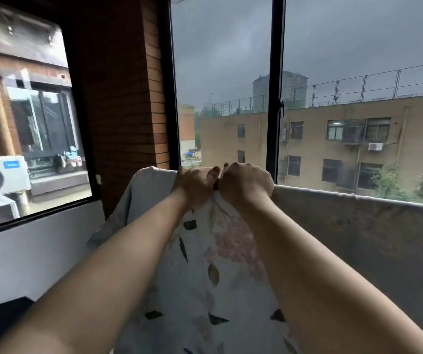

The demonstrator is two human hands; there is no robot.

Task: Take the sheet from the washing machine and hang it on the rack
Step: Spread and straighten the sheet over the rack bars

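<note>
A pale sheet printed with dark leaves and pink blossoms hangs in front of me, its top edge raised to window height. My left hand and my right hand sit side by side at that top edge, both gripping the cloth with curled fingers. To the right, the sheet's plain grey back drapes over a horizontal line that must be the rack, though the bar itself is hidden under the fabric. A fold of cloth sags left of my hands. No washing machine is in view.
Tall black-framed windows stand right behind the sheet, with a beige building outside. A brick pillar and a second window lie to the left, above a white wall. A dark object sits at the lower left.
</note>
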